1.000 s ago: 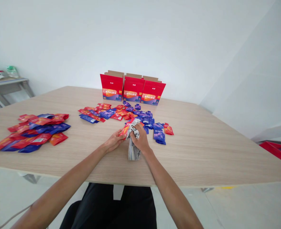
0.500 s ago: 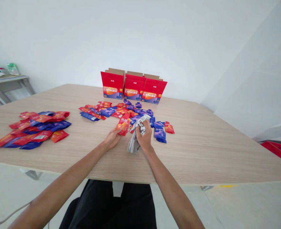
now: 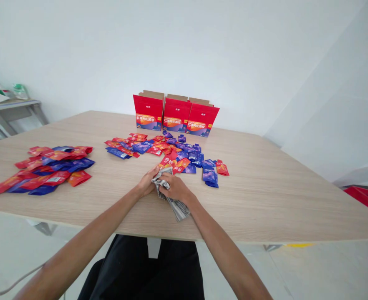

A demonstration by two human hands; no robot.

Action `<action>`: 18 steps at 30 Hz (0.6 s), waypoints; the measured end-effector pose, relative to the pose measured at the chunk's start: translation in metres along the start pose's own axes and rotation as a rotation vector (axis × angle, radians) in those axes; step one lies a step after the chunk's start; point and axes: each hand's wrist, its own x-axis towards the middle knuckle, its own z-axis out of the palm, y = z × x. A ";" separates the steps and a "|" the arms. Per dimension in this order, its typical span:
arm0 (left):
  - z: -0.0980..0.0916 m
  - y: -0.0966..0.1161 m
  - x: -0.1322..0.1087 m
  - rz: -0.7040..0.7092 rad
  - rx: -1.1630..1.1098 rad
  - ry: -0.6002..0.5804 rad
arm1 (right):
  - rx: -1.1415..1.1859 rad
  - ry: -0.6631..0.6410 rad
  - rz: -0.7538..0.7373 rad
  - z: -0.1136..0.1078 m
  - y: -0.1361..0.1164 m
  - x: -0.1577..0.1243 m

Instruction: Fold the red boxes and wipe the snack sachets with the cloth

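Observation:
My left hand [image 3: 147,182] is closed round the near end of a red pouch [image 3: 168,160], whose lower part is covered by the cloth. In my right hand [image 3: 175,188] is a bunched grey-and-white striped cloth [image 3: 179,209], pressed against the pouch and the left fingers. The cloth's loose end trails toward the table's front edge. Just past my hands lies another red pouch [image 3: 182,165], beside a spread of red and blue pouches [image 3: 188,148].
Three open red cartons [image 3: 177,118] stand in a row at the back. A larger heap of red and blue pouches [image 3: 54,166] lies at the left of the wooden table [image 3: 265,187]. A side table [image 3: 15,104] with bottles is at far left.
My right hand has brought the cloth leftward onto the pouch in my left hand. Another red pouch, previously hidden behind the cloth, now shows.

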 end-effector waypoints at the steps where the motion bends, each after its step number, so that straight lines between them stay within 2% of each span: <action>1: 0.001 0.000 -0.001 0.005 0.012 -0.022 | -0.011 0.055 0.025 -0.001 0.000 0.000; 5: 0.006 -0.004 -0.004 -0.009 0.073 -0.152 | -0.058 0.354 0.151 -0.008 0.006 0.002; 7: 0.007 -0.005 -0.005 -0.029 0.097 -0.203 | -0.070 0.430 0.194 -0.011 0.010 0.002; 9: 0.005 -0.006 -0.004 -0.028 0.101 -0.210 | -0.049 0.398 0.185 -0.012 0.011 0.002; 13: -0.001 -0.005 0.000 0.001 0.063 -0.087 | 0.060 0.114 0.029 -0.009 0.004 0.001; 15: -0.002 -0.004 0.002 0.001 0.048 -0.032 | 0.089 0.018 -0.019 -0.007 0.001 0.001; 16: -0.001 -0.003 0.002 -0.001 0.047 -0.025 | 0.088 0.018 -0.017 -0.006 0.000 0.001; 18: 0.001 -0.003 0.001 0.004 0.059 -0.051 | 0.059 0.117 0.036 -0.006 0.001 0.002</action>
